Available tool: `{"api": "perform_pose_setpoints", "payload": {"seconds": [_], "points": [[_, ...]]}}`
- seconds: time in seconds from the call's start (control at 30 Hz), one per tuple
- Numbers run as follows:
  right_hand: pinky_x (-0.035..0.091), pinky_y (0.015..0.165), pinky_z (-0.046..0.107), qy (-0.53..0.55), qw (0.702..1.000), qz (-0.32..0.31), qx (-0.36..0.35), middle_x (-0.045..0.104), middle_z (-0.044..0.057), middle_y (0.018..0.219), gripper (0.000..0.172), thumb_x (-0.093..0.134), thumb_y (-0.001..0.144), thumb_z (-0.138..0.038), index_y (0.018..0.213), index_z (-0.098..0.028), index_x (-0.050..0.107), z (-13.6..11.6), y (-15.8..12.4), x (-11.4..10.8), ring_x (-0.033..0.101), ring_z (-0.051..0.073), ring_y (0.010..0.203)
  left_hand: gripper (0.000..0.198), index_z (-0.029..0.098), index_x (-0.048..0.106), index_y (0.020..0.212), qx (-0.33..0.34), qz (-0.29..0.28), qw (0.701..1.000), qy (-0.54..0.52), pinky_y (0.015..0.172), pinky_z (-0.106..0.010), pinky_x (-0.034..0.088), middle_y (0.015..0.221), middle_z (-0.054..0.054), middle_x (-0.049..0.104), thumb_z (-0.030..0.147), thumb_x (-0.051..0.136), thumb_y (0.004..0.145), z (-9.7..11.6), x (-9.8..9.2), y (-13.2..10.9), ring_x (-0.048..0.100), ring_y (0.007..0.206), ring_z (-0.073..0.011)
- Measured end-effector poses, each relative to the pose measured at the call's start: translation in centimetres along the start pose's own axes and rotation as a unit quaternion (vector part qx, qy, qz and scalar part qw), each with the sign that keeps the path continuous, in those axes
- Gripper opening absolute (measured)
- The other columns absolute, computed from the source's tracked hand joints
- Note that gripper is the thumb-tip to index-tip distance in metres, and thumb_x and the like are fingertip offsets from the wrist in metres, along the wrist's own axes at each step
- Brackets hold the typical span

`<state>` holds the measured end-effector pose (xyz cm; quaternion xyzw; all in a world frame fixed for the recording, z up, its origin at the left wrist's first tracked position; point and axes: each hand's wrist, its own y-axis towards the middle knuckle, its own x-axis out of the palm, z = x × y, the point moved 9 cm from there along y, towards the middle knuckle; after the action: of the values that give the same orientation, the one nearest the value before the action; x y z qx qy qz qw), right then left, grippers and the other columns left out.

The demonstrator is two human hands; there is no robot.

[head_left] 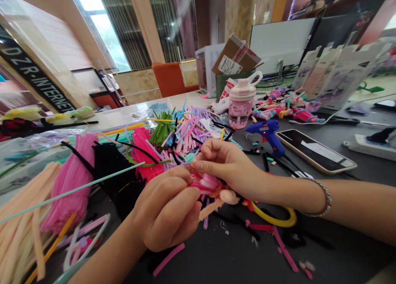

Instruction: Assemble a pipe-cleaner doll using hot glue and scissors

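**Pink pipe-cleaner doll (206,184) in a two-handed pinch**

The left hand (167,207) and right hand (230,168) are together, their fingers clamped on the doll at the centre of the view, above the table (340,255). A glue gun (266,135) lies at 2 o'clock, a phone (315,151) just beyond it, cut pipe cleaners (182,131) at 12 o'clock, and pipe-cleaner bundles (71,181) at 9 o'clock.

Pipe-cleaner doll (206,184), pink wrapped middle, peach limb and round peach end sticking out toward 5 o'clock, pinched between fingers (198,166).
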<state>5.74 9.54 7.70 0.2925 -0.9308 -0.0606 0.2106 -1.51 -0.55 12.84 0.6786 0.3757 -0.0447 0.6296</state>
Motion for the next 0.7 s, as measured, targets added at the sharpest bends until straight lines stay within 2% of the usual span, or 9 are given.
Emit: {"api": "perform_pose_setpoints", "payload": {"seconds": [0.37,0.7], "points": [[0.038,0.053,0.020,-0.011,1.000,0.002,0.002,0.054,-0.007,0.062,0.036,0.076,0.070,-0.027,0.066,-0.020,0.040,0.00,-0.04,-0.07,0.050,0.006,0.057,0.014,0.016,0.055,0.087,-0.010,0.008,1.000,-0.003,0.071,-0.037,0.063,0.074,-0.003,0.054,0.007,0.053,0.077,-0.11,-0.05,-0.06,0.063,0.074,-0.0176],[0.038,0.054,0.021,-0.033,0.999,0.009,0.001,0.050,-0.007,0.062,0.039,0.076,0.068,-0.033,0.066,-0.021,0.039,0.02,0.05,-0.24,0.046,0.007,0.056,0.008,0.014,0.056,0.082,0.002,0.021,1.000,0.003,0.071,-0.037,0.063,0.073,-0.003,0.056,0.008,0.054,0.077,0.02,-0.27,-0.02,0.065,0.074,-0.0181]]}}
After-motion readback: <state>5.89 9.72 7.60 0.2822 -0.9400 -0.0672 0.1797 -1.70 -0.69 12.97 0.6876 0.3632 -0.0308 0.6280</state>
